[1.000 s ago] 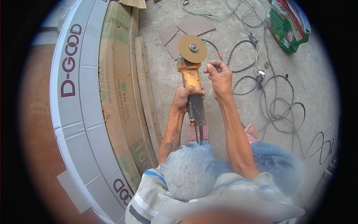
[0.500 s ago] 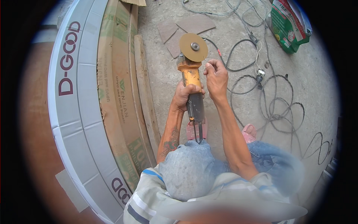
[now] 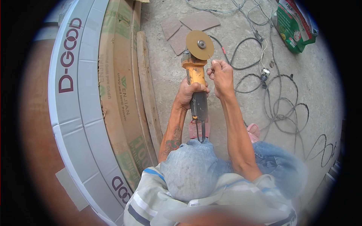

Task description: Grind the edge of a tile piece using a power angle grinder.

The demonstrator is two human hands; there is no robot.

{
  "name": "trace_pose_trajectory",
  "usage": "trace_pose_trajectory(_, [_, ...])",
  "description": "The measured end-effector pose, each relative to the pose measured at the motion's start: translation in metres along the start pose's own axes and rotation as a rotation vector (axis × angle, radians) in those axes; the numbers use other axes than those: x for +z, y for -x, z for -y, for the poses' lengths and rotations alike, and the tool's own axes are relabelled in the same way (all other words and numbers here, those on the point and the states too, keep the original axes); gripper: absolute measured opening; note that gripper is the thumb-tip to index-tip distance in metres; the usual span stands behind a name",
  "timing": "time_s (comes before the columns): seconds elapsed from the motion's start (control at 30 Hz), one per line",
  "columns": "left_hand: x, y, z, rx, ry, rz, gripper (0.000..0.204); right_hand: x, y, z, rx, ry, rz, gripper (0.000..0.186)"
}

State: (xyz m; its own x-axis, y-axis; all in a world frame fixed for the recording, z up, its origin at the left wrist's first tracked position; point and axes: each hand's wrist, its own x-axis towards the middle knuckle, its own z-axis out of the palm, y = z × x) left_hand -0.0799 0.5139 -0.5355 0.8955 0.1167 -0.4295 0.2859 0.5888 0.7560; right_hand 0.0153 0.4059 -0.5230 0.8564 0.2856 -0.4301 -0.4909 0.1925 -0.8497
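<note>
My left hand is wrapped round the body of an angle grinder, yellow at the head and black along the handle. The grinder stands nearly upright in view over my knee, its cord running down from the handle's end. A round tan disc with a metal nut at its centre is fitted on top. Right of the disc, my right hand is closed in a pinch on a thin wire-like piece. That piece points up toward the disc's lower right edge; whether it touches cannot be made out.
Broken brown tile pieces lie on the concrete floor beyond the grinder. Coiled dark cables and a plug connection spread to the right. A green bag stands far right. Long cardboard boxes and a wooden plank line the left.
The grinder and its disc have shifted slightly right in view. My right hand has turned a little, still pinching the thin piece beside the disc. My left hand keeps its grip.
</note>
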Motion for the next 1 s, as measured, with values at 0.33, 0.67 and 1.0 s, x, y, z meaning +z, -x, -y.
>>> trace_pose_trajectory(0.33, [0.003,0.001,-0.001,0.017,-0.016,0.004,0.047,-0.004,0.003,0.006,0.114,-0.175,0.048,0.022])
trace_pose_trajectory(0.67, [0.002,-0.001,0.002,0.0,-0.021,0.014,0.054,-0.01,0.003,0.01,0.156,-0.167,0.073,0.016])
trace_pose_trajectory(1.0, [-0.002,-0.002,0.002,-0.02,-0.041,0.013,0.052,-0.011,0.0,0.009,0.135,-0.143,0.049,0.016])
